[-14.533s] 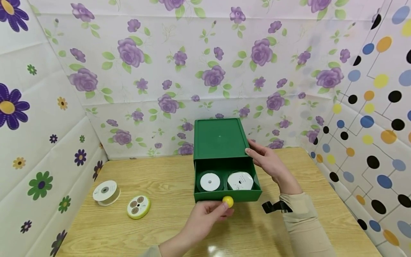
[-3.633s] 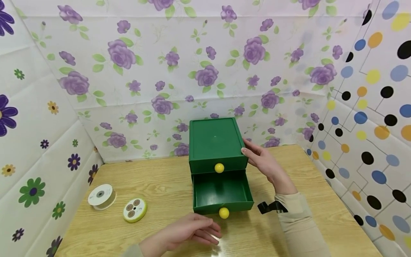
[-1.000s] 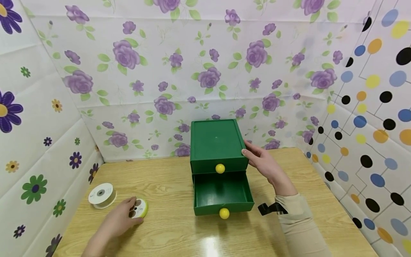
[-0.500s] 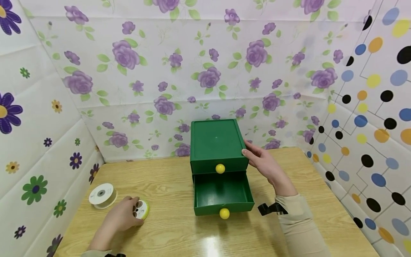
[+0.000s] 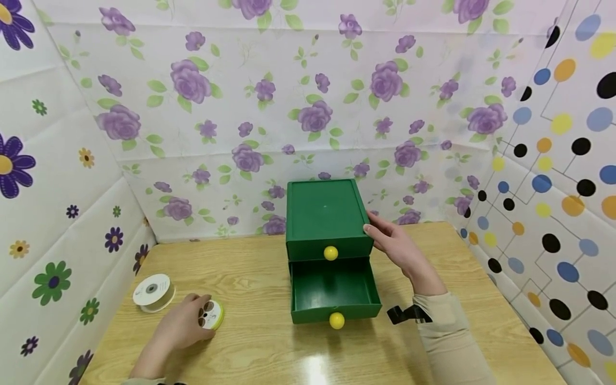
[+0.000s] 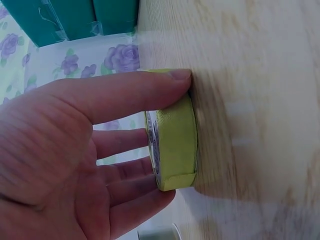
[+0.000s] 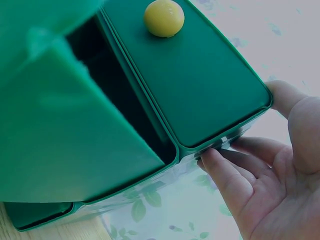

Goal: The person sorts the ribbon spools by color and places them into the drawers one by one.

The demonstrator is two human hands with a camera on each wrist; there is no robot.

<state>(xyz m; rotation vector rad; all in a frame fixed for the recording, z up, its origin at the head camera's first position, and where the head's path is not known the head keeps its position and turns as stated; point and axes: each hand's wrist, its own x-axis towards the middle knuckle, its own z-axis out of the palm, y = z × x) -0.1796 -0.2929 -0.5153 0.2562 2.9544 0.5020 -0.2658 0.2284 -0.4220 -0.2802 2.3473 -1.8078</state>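
A small spool of yellow-green ribbon (image 5: 212, 315) with a white printed face lies on the wooden table, at the left in the head view. My left hand (image 5: 179, 325) grips its rim; the left wrist view shows the thumb (image 6: 170, 80) on one edge and fingers on the opposite edge. A green two-drawer cabinet (image 5: 326, 211) stands right of centre. Its upper drawer is closed, while the lower drawer (image 5: 334, 315) is pulled out, its bare green floor showing. My right hand (image 5: 398, 246) presses the cabinet's right side with its fingers, thumb at the top edge.
A larger white ribbon spool (image 5: 153, 291) lies left of my left hand. Yellow ball knobs (image 5: 330, 253) stick out from both drawer fronts. A flowered cloth (image 5: 240, 107) hangs behind the table (image 5: 250, 353), and patterned cloths flank both sides.
Earlier the upper drawer, with two white spools inside, was open; it closed and the lower drawer came out. My left hand moved left onto the yellow-green spool. Almost nothing moved in the last half second.
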